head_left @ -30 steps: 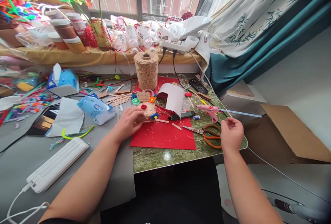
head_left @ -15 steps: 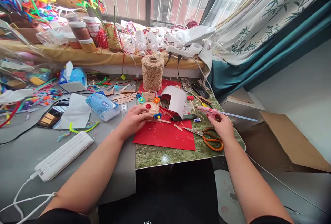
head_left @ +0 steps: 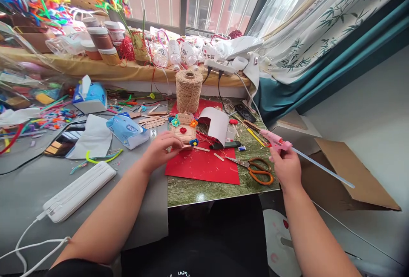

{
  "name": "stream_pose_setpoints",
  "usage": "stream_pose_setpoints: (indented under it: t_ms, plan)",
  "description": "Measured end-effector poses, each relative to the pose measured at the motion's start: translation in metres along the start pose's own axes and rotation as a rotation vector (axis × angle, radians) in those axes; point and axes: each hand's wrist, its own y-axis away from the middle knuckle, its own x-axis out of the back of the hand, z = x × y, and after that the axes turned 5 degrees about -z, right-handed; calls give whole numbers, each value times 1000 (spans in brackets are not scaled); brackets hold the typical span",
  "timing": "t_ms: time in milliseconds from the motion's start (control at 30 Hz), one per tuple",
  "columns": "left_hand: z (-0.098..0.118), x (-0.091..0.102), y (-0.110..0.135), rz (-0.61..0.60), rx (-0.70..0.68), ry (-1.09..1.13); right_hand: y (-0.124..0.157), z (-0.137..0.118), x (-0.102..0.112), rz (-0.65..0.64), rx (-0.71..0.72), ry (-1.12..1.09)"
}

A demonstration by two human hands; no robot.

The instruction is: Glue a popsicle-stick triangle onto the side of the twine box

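Pink plastic marks the glue gun (head_left: 275, 139), gripped in the right hand (head_left: 287, 167) at the right edge of the table (head_left: 217, 194). The left hand (head_left: 164, 149) curls its fingers at the near left corner of a small twine-covered craft piece (head_left: 188, 134), which sits on red paper (head_left: 204, 168) and carries coloured flowers; I cannot tell whether those fingers clamp it or merely rest there.

Several mishaps look possible. A long translucent glue stick (head_left: 322, 168) juts from the gun's back past the table edge, so a careless turn could knock it against the open cardboard box (head_left: 358, 174) and twist the gun. Orange-handled scissors (head_left: 260, 170) lie just beside the right hand, where a low sweep could shove them. If the nozzle is hot, a drip could mark the white curled paper (head_left: 217, 123) or burn the left fingers, which lie close to the flowers.
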Motion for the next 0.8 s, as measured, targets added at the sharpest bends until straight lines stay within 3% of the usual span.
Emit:
stream_pose_setpoints:
  t_ms: [100, 167, 233, 300, 400, 467, 667, 800]
  plan:
    - [14, -3, 3, -77, 136, 256, 28, -20, 11, -86, -93, -269]
    - [19, -12, 3, -253, 207, 359, 48, -30, 14, -195, -160, -392]
    - [20, -24, 2, -461, 201, 354, 66, -36, 12, -305, -205, -439]
    - [21, -38, 0, -534, 119, 229, 78, -40, 8, -397, -221, -443]
    - [27, -51, -5, -557, -17, 100, 88, -41, 2, -510, -244, -446]
    - [38, -53, -6, -535, -31, 25, 91, -40, -1, -545, -267, -468]
    - [84, -60, 13, -400, 230, -366, 101, -27, -8, -635, -417, -576]
    - [97, -78, 29, -363, 337, -447, 103, -18, -17, -761, -450, -561]
